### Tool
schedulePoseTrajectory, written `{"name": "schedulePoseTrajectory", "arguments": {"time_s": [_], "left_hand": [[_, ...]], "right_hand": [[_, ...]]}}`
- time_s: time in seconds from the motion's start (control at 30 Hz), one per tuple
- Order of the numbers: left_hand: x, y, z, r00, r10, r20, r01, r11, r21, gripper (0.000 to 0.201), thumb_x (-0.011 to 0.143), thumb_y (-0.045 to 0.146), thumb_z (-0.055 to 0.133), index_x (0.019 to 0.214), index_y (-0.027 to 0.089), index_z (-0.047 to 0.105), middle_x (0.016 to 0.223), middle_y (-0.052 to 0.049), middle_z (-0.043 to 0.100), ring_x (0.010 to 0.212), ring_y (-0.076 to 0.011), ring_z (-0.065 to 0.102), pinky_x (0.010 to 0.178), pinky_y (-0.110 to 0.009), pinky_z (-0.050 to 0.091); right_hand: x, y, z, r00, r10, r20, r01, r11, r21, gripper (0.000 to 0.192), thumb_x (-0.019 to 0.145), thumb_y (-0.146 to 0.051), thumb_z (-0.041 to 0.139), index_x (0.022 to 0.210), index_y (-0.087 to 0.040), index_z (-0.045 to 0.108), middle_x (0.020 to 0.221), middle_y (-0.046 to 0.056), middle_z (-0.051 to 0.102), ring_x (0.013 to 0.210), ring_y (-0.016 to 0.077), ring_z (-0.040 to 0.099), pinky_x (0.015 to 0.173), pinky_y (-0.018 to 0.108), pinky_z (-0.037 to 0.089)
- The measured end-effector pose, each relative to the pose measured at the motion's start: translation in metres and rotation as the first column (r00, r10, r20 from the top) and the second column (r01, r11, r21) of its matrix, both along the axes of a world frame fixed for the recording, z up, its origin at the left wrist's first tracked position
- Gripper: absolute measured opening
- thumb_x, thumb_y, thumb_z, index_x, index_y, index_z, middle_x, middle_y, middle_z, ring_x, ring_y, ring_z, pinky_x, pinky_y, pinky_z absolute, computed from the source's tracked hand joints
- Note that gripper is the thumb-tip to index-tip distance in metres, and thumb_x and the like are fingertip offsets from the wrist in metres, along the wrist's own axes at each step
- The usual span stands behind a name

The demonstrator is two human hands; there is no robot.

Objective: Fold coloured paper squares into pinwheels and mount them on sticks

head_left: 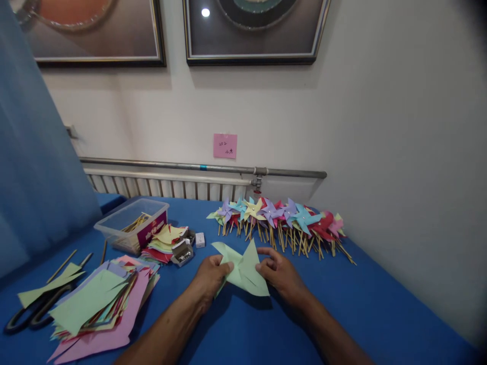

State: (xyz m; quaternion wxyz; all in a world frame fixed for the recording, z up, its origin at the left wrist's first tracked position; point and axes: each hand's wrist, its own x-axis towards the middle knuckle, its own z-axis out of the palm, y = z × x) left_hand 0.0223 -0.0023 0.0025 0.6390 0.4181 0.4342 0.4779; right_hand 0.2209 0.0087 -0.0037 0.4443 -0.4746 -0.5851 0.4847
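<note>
Pale green cut paper square (242,268), flaps lifting, on blue table (380,304), pinched by left hand (211,276) and right hand (280,272). Folding step; probably needs corners gathered at centre.

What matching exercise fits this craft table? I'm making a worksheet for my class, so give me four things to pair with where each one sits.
Things:
1. green paper piece
2. scissors
3. finished pinwheels
4. plastic box

Places:
A. in a row along the back of the table, near the wall
B. at the left front edge, partly under a paper sheet
C. between the left hand and right hand
D. behind the stacks of coloured paper, left of centre

Pairs: 1-C, 2-B, 3-A, 4-D
</note>
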Motion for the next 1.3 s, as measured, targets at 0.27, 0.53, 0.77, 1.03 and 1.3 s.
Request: {"name": "schedulePoseTrajectory", "arguments": {"time_s": [0.27, 0.53, 0.77, 1.03, 1.3], "left_hand": [[-0.006, 0.004, -0.006, 0.999, 0.030, -0.025, -0.031, 0.999, -0.034, 0.033, 0.058, 0.043, 0.080, 0.071, 0.014, 0.069, 0.058, -0.001, 0.065, 0.050, -0.0105, 0.050, 0.053, -0.023, 0.033], [-0.007, 0.005, -0.003, 0.999, 0.024, -0.022, -0.024, 0.999, -0.025, 0.034, 0.055, 0.041, 0.081, 0.066, 0.014, 0.064, 0.054, 0.001, 0.061, 0.046, -0.0084, 0.045, 0.050, -0.023, 0.030], [-0.003, 0.004, -0.007, 1.000, -0.011, -0.019, 0.010, 1.000, -0.022, 0.036, 0.055, 0.042, 0.080, 0.071, 0.012, 0.068, 0.056, -0.001, 0.063, 0.046, -0.0091, 0.047, 0.049, -0.023, 0.029], [0.002, 0.007, -0.017, 1.000, 0.011, -0.023, -0.010, 0.998, 0.058, 0.031, 0.058, 0.039, 0.079, 0.067, 0.012, 0.068, 0.056, -0.001, 0.062, 0.049, -0.0097, 0.047, 0.052, -0.023, 0.031], [0.012, 0.008, -0.032, 0.994, 0.068, -0.088, -0.056, 0.991, 0.123, 0.024, 0.062, 0.034, 0.073, 0.069, 0.012, 0.067, 0.054, 0.002, 0.059, 0.049, -0.0089, 0.043, 0.050, -0.023, 0.031]], "right_hand": [[0.011, -0.022, 0.028, 0.967, 0.154, 0.202, -0.183, 0.974, 0.133, 0.040, 0.092, -0.037, 0.051, 0.129, -0.023, 0.059, 0.071, -0.001, 0.060, 0.067, 0.0173, 0.055, 0.067, 0.031, 0.042], [0.011, -0.026, 0.035, 0.939, 0.200, 0.280, -0.246, 0.959, 0.139, 0.014, 0.084, -0.030, 0.062, 0.090, -0.021, 0.072, 0.084, 0.003, 0.068, 0.079, 0.0198, 0.060, 0.075, 0.032, 0.045], [0.001, -0.027, 0.030, 0.937, 0.169, 0.305, -0.212, 0.971, 0.113, 0.016, 0.086, -0.033, 0.061, 0.088, -0.020, 0.070, 0.074, 0.000, 0.064, 0.070, 0.0166, 0.055, 0.066, 0.028, 0.042], [-0.001, -0.023, 0.026, 0.947, 0.065, 0.313, -0.135, 0.968, 0.210, 0.026, 0.089, -0.042, 0.058, 0.075, -0.020, 0.064, 0.070, -0.002, 0.054, 0.064, 0.0144, 0.048, 0.061, 0.026, 0.038], [-0.021, -0.019, 0.003, 0.991, -0.018, 0.134, -0.004, 0.986, 0.167, 0.034, 0.078, -0.052, 0.068, 0.075, -0.018, 0.070, 0.111, 0.011, 0.068, 0.086, 0.0222, 0.061, 0.070, 0.030, 0.045]]}}
